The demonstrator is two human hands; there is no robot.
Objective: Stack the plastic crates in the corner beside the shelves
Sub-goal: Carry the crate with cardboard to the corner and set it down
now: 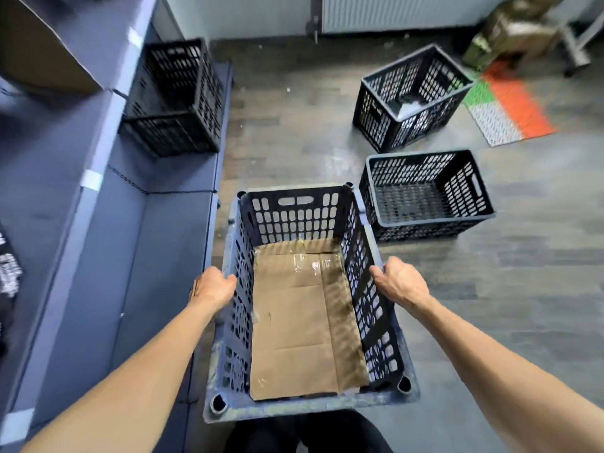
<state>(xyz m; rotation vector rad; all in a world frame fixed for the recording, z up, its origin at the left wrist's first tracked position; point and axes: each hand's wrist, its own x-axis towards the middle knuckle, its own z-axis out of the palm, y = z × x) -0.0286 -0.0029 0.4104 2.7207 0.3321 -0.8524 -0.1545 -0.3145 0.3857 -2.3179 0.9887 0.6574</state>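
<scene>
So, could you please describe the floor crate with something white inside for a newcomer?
Look to the white radiator on the far wall, then down to the orange, green and white mat on the floor. The black crate stands just left of that mat. Unlike the empty crate nearer the person, it sits skewed and holds something white.

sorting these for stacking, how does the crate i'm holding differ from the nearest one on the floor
The held crate has a cardboard sheet lining its bottom; the nearest floor crate is bare inside. The left hand and right hand grip the held crate's long rims; the floor crate sits untouched. Both are dark slotted plastic crates, open side up.
</scene>
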